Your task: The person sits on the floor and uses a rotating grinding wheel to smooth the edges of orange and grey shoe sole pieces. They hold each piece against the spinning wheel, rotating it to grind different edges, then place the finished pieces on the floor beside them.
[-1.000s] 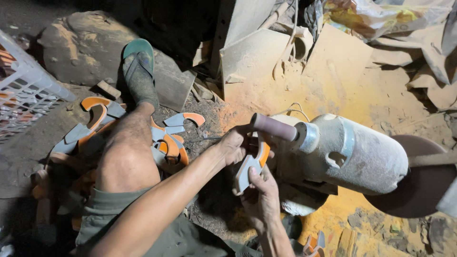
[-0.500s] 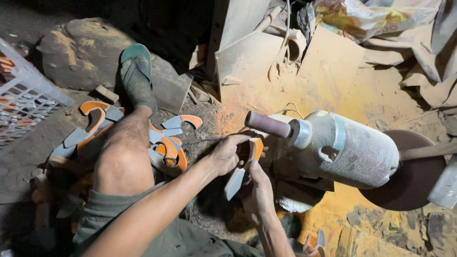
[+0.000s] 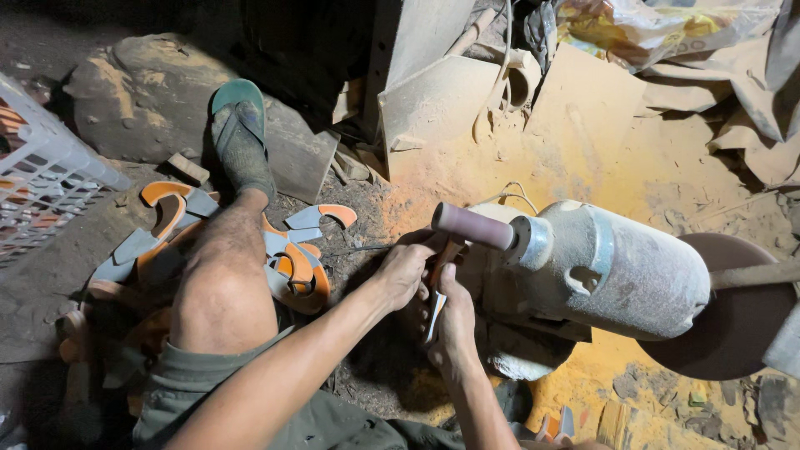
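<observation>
Both hands grip one curved grey-and-orange piece (image 3: 435, 307), held edge-on just under the pink sanding drum (image 3: 473, 226) of a dusty grey grinder motor (image 3: 612, 268). My left hand (image 3: 406, 271) holds the piece's upper end beside the drum. My right hand (image 3: 454, 321) grips its lower part from below. Most of the piece is hidden between the fingers.
A pile of similar grey-and-orange curved pieces (image 3: 292, 265) lies on the ground around my bare knee and sandalled foot (image 3: 240, 133). A white plastic crate (image 3: 46, 179) stands at the left. A dark disc (image 3: 725, 308) sits at the motor's right end. Orange dust covers the floor.
The piece has turned from flat-on to edge-on and moved closer under the sanding drum. Both hands have shifted slightly with it.
</observation>
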